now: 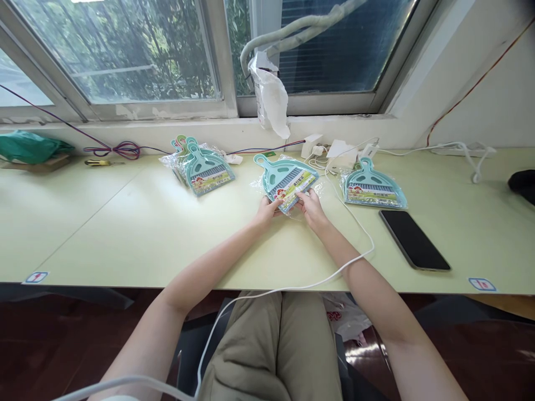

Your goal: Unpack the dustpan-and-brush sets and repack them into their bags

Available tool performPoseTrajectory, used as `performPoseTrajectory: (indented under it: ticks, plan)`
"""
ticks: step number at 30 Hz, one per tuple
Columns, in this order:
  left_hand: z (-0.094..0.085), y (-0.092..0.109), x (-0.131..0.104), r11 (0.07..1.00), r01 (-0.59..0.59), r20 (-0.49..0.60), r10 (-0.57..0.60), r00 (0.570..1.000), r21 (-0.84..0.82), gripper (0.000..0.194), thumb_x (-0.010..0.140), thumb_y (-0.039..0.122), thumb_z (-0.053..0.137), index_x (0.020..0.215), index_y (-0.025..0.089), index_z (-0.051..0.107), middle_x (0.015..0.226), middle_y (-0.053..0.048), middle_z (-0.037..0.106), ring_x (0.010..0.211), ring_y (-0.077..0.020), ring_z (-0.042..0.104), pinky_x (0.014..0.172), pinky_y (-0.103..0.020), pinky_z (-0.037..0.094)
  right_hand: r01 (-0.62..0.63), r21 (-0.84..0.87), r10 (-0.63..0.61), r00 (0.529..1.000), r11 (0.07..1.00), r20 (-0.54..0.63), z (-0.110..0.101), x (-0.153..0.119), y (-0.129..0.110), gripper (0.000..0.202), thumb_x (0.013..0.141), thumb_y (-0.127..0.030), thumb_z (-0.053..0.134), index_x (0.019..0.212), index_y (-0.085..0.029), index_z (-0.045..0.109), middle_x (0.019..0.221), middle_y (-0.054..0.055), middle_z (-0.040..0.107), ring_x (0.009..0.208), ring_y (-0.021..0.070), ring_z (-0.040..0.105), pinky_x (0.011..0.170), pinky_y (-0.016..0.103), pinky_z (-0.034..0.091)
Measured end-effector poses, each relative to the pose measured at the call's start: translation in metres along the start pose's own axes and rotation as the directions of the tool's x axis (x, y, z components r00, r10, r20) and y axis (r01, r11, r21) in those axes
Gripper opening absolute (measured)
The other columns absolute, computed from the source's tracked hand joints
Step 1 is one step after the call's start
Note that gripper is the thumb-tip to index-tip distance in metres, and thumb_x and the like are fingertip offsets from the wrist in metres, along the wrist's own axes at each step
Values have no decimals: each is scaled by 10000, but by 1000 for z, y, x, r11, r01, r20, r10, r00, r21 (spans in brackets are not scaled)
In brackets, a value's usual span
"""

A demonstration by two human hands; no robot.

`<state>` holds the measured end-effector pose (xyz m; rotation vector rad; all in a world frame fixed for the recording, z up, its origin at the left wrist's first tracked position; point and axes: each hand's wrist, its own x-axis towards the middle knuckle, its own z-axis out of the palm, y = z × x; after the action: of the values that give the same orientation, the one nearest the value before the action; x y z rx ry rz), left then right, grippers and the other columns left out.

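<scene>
A mint-green mini dustpan and brush set (288, 177) in a clear plastic bag, with a printed label, is held between my two hands over the table. My left hand (270, 210) grips its lower left edge, thumb on top. On the lower right edge, my right hand (310, 207) closes with the thumb at the label; its other fingers are partly hidden beneath. To the left lies a pile of similar bagged dustpan sets (204, 167). Another bagged set (371, 186) lies at the right.
A black phone (414, 239) rests near the front right. A white cable (359, 256) runs over the table and my right forearm. White adapters (311, 146) stand by the wall. A yellow screwdriver (98, 162), bundled wires (125, 149) and a green bag (33, 146) are at the left.
</scene>
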<state>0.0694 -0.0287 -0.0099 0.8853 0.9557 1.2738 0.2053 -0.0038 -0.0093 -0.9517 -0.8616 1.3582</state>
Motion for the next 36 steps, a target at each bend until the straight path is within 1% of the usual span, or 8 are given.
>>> performPoseTrajectory:
  ticks: [16, 19, 22, 27, 29, 31, 33, 36]
  plan:
    - [-3, -4, 1, 999, 38, 22, -38, 999, 3, 298, 791, 146, 649, 1088, 131, 622, 1005, -101, 741, 729, -193, 717, 779, -401, 610, -50, 6, 50, 997, 999, -53, -1, 3, 4, 153, 821, -115, 586, 915, -223, 535, 892, 6, 729, 811, 161, 726, 762, 309, 632]
    - [-5, -2, 2, 998, 64, 11, -64, 998, -7, 347, 778, 154, 661, 1121, 129, 612, 1013, -106, 741, 729, -197, 725, 802, -410, 606, -122, 63, 125, 991, 991, -46, -1, 8, 4, 42, 903, -246, 554, 930, -214, 557, 848, 31, 733, 790, 171, 727, 718, 305, 630]
    - [-9, 4, 4, 995, 95, -11, -95, 995, -10, 386, 786, 134, 627, 1168, 129, 582, 980, -105, 744, 706, -203, 727, 757, -392, 615, -173, 91, 180, 981, 981, -77, -6, 16, 2, 222, 959, -369, 463, 916, -197, 595, 809, 59, 734, 763, 174, 727, 708, 309, 625]
    - [-31, 21, 18, 979, 185, -117, -193, 974, -81, 441, 782, 37, 509, 1217, 96, 542, 1007, -133, 732, 761, -199, 732, 703, -314, 623, 29, -143, -50, 988, 989, -145, -37, 32, -9, 188, 835, -243, 545, 983, -184, 644, 929, 78, 750, 808, 195, 731, 857, 414, 596]
    - [-44, 30, 25, 967, 233, -131, -246, 960, -104, 493, 779, 24, 499, 1267, 88, 506, 1029, -148, 721, 765, -196, 734, 653, -269, 613, 200, -329, -262, 952, 923, -156, -51, 37, -14, 284, 778, -226, 574, 1048, -211, 663, 1086, 78, 728, 980, 225, 705, 932, 467, 558]
    - [-57, 38, 29, 963, 237, -110, -252, 961, -129, 520, 795, 37, 503, 1310, 95, 471, 1043, -153, 710, 746, -186, 731, 610, -240, 601, 345, -474, -422, 904, 810, -62, -58, 39, -16, 449, 693, -217, 666, 1141, -253, 663, 1273, 79, 656, 1216, 262, 592, 1008, 482, 505]
    - [-67, 44, 31, 966, 211, -86, -225, 970, -152, 517, 814, 55, 506, 1326, 114, 465, 1044, -140, 703, 721, -166, 722, 601, -226, 599, 393, -489, -438, 898, 779, 24, -58, 37, -16, 683, 632, -250, 753, 1293, -285, 584, 1425, 93, 543, 1335, 290, 481, 1021, 501, 482]
    - [-75, 49, 32, 966, 192, -46, -203, 978, -170, 480, 827, 68, 494, 1304, 125, 496, 982, -105, 708, 656, -136, 696, 571, -205, 591, 367, -420, -342, 930, 830, 137, -47, 29, -14, 924, 620, -355, 818, 1447, -337, 407, 1516, 106, 439, 1397, 289, 407, 1038, 515, 444]
